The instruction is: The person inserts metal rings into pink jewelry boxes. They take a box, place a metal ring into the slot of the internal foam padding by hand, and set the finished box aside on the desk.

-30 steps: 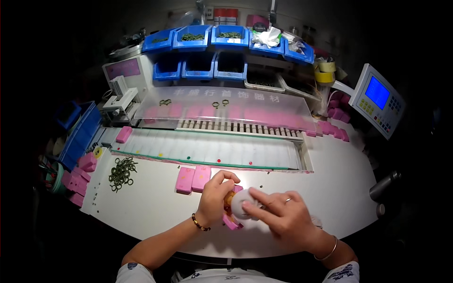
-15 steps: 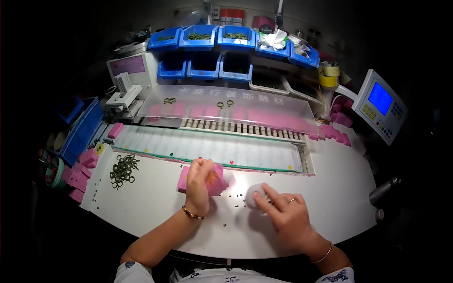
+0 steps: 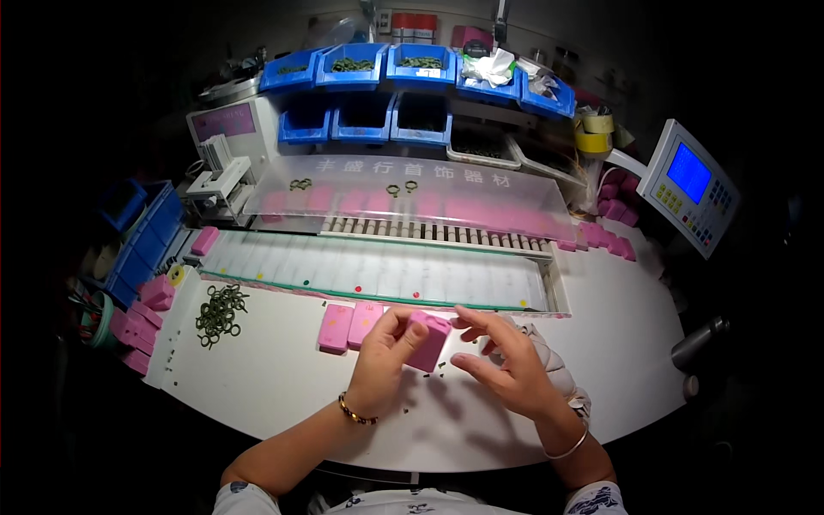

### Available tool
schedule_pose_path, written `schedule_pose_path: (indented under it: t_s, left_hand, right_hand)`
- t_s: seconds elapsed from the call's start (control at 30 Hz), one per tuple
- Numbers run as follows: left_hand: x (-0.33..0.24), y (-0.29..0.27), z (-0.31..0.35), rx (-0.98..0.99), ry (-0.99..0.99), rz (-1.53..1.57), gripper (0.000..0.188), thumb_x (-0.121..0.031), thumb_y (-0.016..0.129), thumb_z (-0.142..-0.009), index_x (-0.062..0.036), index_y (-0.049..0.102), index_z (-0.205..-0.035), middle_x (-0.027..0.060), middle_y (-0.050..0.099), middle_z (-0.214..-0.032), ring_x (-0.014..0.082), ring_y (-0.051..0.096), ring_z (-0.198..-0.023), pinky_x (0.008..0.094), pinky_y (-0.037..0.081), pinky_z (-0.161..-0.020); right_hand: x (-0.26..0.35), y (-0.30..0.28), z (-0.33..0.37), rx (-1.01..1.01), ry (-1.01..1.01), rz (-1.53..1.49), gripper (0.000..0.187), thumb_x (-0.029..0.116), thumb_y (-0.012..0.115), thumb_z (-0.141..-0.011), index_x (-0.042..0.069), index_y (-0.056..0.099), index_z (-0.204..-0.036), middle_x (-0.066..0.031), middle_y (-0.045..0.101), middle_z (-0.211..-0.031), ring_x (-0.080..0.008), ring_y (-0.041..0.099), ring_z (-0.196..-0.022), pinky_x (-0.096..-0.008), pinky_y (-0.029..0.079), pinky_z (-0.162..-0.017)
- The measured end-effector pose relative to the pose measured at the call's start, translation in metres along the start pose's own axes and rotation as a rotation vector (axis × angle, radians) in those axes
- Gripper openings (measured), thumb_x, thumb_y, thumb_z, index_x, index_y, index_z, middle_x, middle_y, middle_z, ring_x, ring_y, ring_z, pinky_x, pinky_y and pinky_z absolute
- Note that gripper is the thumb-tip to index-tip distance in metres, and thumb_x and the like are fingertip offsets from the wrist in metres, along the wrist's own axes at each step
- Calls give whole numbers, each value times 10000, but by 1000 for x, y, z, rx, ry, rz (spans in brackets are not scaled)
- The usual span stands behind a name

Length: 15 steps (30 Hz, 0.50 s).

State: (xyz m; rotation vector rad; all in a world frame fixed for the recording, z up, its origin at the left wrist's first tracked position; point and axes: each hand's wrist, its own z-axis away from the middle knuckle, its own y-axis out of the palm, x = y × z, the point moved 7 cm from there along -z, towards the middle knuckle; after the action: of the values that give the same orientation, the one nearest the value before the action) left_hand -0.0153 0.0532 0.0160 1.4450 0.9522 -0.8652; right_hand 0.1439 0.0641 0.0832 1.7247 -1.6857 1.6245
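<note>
My left hand (image 3: 384,360) grips a pink rectangular mould block (image 3: 428,342) between thumb and fingers, tilted up above the white table. Close to the block's right edge, my right hand (image 3: 508,360) is open, its fingers apart and nothing in them. Beneath and behind that hand lies a whitish cloth-like bundle (image 3: 556,365), partly hidden by it. Another pink block (image 3: 336,328) and a second one (image 3: 366,321) lie side by side just beyond my left hand. Several tiny dark pieces (image 3: 442,365) are scattered under the held block.
A pile of dark green ring-shaped pieces (image 3: 221,316) lies at left. Beyond runs a green-edged white tray (image 3: 369,268), then rollers under a clear cover (image 3: 403,193). Blue bins (image 3: 350,67) stand at the back, a control panel (image 3: 691,184) at right, a dark bottle (image 3: 699,345) near it.
My right hand has let go of a pale round object, blurred before, and opened beside the pink block. My left hand has moved right with a block. Two blocks now show plainly on the table.
</note>
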Motion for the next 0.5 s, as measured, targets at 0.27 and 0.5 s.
schedule_pose_path:
  t_s: [0.27, 0.5]
  left_hand:
    - [-14, -6, 13, 126, 204, -218, 319, -78, 723, -869, -31, 565, -1142, 53, 600, -1088, 137, 614, -992, 311, 518, -906]
    - [-53, -8, 34, -130, 713, -912, 441, -61, 821, -698, -56, 499, -1001, 132, 496, -1097, 218, 515, -963, 332, 460, -787]
  right_hand:
    - [9, 6, -6, -91, -139, -53, 192, 120, 756, -814, 20, 654, -943, -77, 668, -890, -183, 623, -796, -291, 468, -671]
    - [4, 6, -15, -203, -200, 46, 221, 52, 740, -816, 12, 635, -1006, -80, 648, -901, -159, 600, -792, -281, 461, -703]
